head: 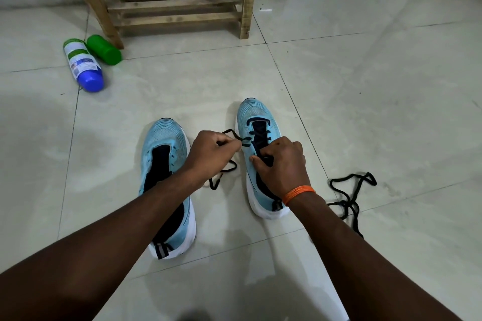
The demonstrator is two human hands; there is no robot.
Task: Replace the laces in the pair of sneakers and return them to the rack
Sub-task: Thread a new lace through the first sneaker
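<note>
We find the partly laced sneaker (pixel 260 122) flat on the tiled floor (pixel 365 86), toe pointing away from us, so its eyelets face up and both hands can work from above. The left hand (pixel 212 155) is curled tight, pinching a free end of the black lace (pixel 230 133) and drawing it out sideways, which we judge keeps the crossings snug. The right hand (pixel 280 164) has its fingers curled down onto the dark tongue, apparently pinching the lace's other run there while pinning the shoe in place. Only the front eyelets look threaded. The unlaced sneaker (pixel 167 148) waits just beside it, and a loose black lace (pixel 349 198) lies in a tangle near the right wrist, probably meant for that shoe. The wooden rack (pixel 177 8) stands well beyond, with a green bottle (pixel 104 49) and a blue-capped bottle (pixel 83 65) lying at its leg.
</note>
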